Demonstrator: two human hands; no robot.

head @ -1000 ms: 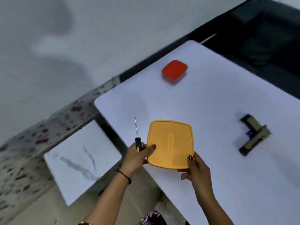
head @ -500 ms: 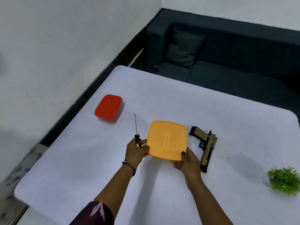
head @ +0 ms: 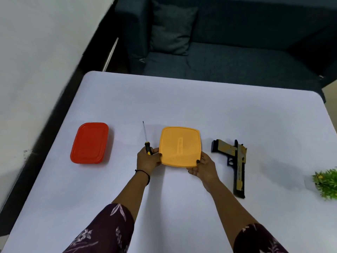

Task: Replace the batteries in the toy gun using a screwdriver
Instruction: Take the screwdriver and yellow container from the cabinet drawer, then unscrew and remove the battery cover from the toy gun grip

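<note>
Gripping a screwdriver (head: 145,137) and the left edge of a yellow box (head: 179,146) with the fingers (head: 156,150) of the left hand (head: 148,160). Pinching the box's near right corner with the right hand (head: 203,167). Just right of that hand, flat on the white table (head: 182,99), the toy gun (head: 237,161). Far left, a red box (head: 90,143); far right, a green plant (head: 326,185).

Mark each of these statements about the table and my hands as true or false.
1. The left hand grips the screwdriver. True.
2. The right hand holds the toy gun. False: the toy gun lies untouched on the table; the right hand holds the yellow container.
3. The red container sits left of the screwdriver. True.
4. The plant stands between the two containers. False: it is at the table's right edge, beyond the toy gun.
</note>
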